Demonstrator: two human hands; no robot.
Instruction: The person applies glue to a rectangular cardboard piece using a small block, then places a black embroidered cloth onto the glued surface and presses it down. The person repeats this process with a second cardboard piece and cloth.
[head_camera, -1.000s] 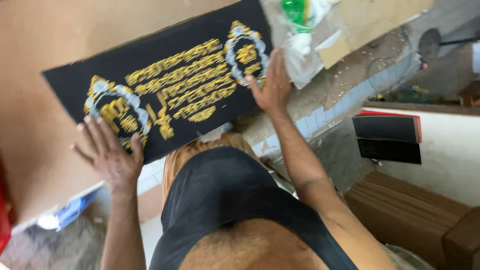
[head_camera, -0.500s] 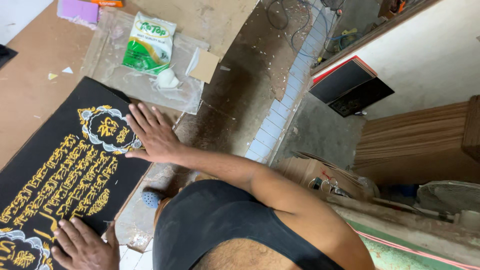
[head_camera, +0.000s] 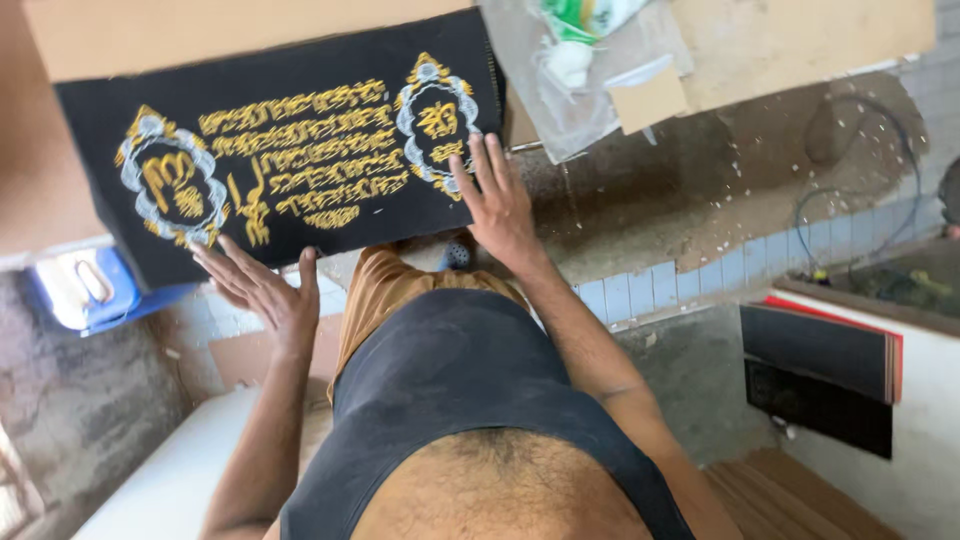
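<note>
Black embroidered cloth (head_camera: 290, 150) with gold lettering, flat on brown desk (head_camera: 150, 40). Right hand (head_camera: 500, 200) spread, pressing near-right edge; left hand (head_camera: 262, 290) open-fingered at lower left edge, gripping nothing. Clear plastic bag (head_camera: 575, 70) just beyond.

Matt black cloth panel (head_camera: 290, 150) with raised, glossy gold embroidery.

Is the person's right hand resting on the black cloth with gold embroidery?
Yes, the right hand lies flat with spread fingers on the black embroidered cloth, over its right-hand edge beside a round gold emblem.
</note>
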